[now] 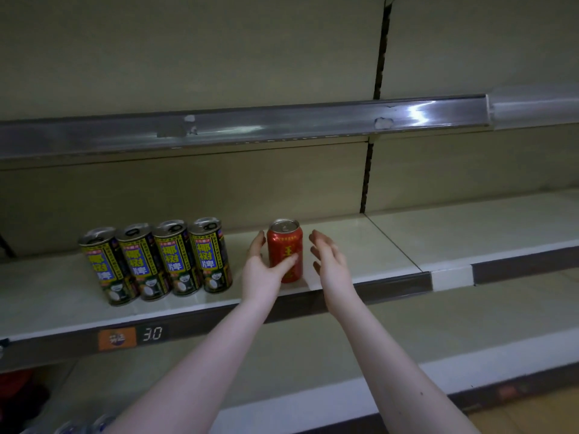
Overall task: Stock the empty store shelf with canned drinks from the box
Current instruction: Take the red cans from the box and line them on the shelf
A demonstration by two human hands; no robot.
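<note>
now i'm holding the red can with my left hand, thumb lying across its front, fingers curling round its left side. it's standing upright on the shelf, near the right of four yellow-and-black cans. my right hand is hovering wide open just beside it, not touching.

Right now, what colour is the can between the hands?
The can is red with gold lettering and a silver top, as the head view shows.
</note>
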